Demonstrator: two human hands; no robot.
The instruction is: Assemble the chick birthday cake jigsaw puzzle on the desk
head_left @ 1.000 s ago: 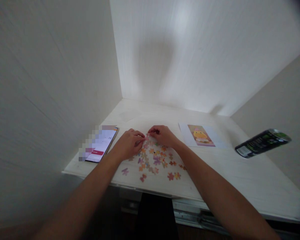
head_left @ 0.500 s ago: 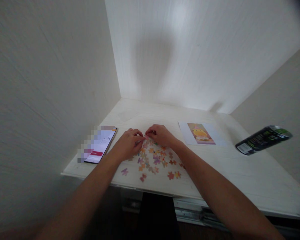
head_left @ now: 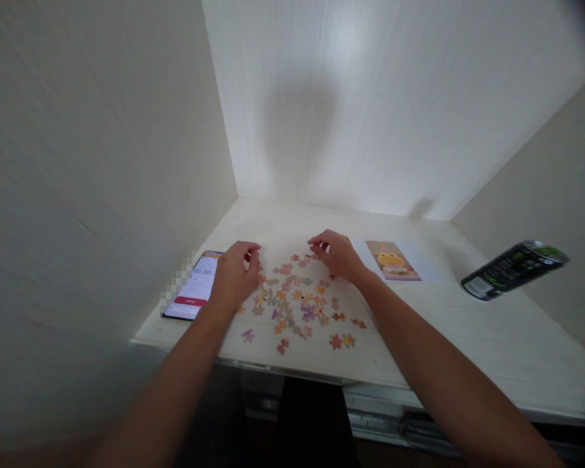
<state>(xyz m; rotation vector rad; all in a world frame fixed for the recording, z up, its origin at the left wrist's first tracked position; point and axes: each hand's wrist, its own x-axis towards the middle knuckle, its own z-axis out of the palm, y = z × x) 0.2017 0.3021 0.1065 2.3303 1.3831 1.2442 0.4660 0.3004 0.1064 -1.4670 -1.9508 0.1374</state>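
Observation:
Several small coloured puzzle pieces [head_left: 297, 302] lie scattered on the pale wooden desk [head_left: 419, 325]. My left hand [head_left: 234, 276] rests at the left edge of the scatter, fingers curled, beside the phone. My right hand [head_left: 337, 255] hovers at the far right edge of the pieces, fingers bent and slightly apart. The two hands are apart, with loose pieces between them. Whether either hand holds a piece is too small to make out.
A phone [head_left: 195, 292] with a lit screen lies at the desk's left edge. A printed picture [head_left: 392, 260] of a yellow figure lies to the right of my right hand. A dark can [head_left: 514, 270] stands at the far right. Walls enclose the desk.
My hands were touching fingertip to fingertip above the pieces. They have now drawn apart, the left toward the phone and the right toward the picture.

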